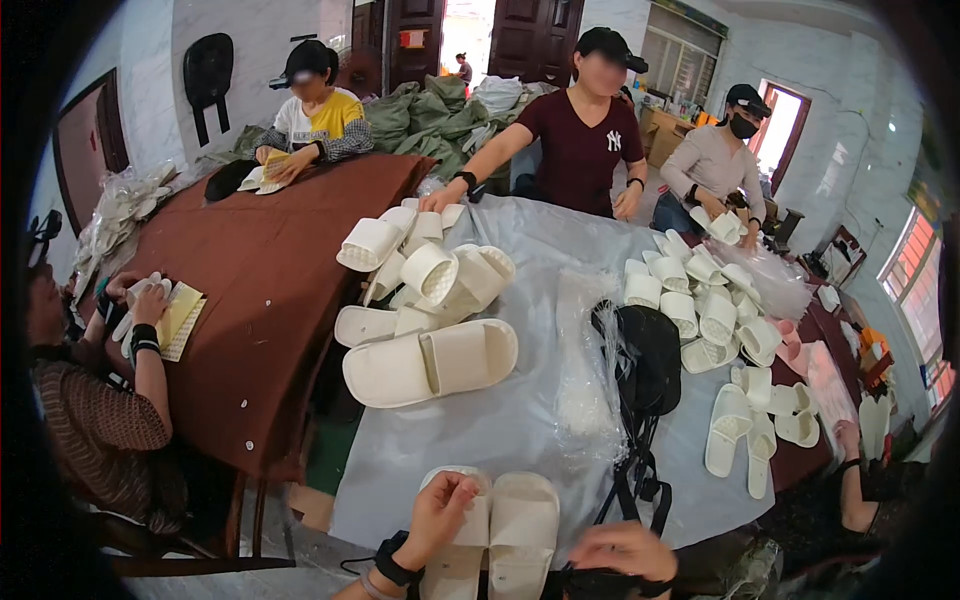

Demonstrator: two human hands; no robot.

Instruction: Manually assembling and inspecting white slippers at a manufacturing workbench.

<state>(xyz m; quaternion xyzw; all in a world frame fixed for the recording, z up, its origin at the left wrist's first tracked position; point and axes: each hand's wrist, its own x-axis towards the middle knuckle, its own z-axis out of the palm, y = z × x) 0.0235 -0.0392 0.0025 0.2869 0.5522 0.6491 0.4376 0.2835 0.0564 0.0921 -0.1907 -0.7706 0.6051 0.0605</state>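
Only partly visible: nearest white slippers [523, 525]

At the near edge of the grey-sheeted worktop [395, 445], I see two flat off-white slippers [525, 515] side by side, the bare left hand [443, 515] over one. The blurred right hand [627, 551] hangs to their right. Beyond lie a black fabric bag [648, 360], crumpled clear plastic [585, 375] and heaped broad-banded slippers [430, 360].

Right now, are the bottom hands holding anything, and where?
The left hand is over the left white slipper; I can't tell whether it grips it. The right hand is blurred, so I can't tell there either.
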